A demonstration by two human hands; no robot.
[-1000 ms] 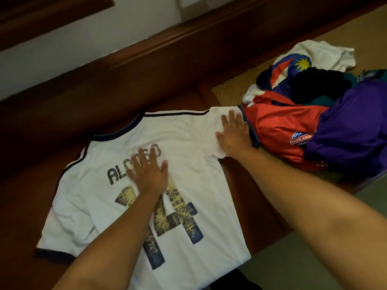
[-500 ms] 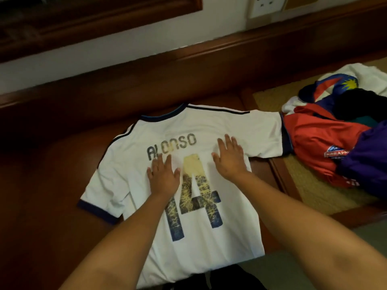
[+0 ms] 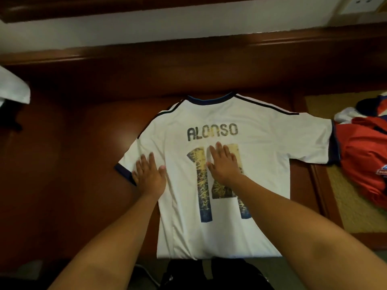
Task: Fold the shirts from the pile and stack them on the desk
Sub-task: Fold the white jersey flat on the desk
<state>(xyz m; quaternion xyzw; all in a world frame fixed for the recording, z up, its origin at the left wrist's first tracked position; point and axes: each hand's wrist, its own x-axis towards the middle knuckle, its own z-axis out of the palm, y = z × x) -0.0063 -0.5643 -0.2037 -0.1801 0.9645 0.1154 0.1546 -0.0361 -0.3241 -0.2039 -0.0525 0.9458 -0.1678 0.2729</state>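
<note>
A white jersey [image 3: 261,143] with navy trim, the name ALONSO and the number 14 lies spread back-up on the dark wooden desk [image 3: 73,164]. My left hand [image 3: 149,174] presses flat on the jersey beside its left sleeve, fingers straight. My right hand [image 3: 224,164] lies flat on the printed number in the middle of the back. At the right edge sits the pile of shirts [image 3: 366,160], a red one on top and white cloth behind it; the jersey's right sleeve reaches up to it.
A white folded cloth [image 3: 12,88] lies at the far left of the desk. A raised wooden ledge [image 3: 188,51] runs along the wall behind. A woven mat [image 3: 345,201] lies under the pile. Something black [image 3: 209,275] sits below the desk's front edge.
Both hands slid left across the jersey: the right from the right sleeve to the number, the left from the middle to the left sleeve. The view swung left, so the pile sits at the edge.
</note>
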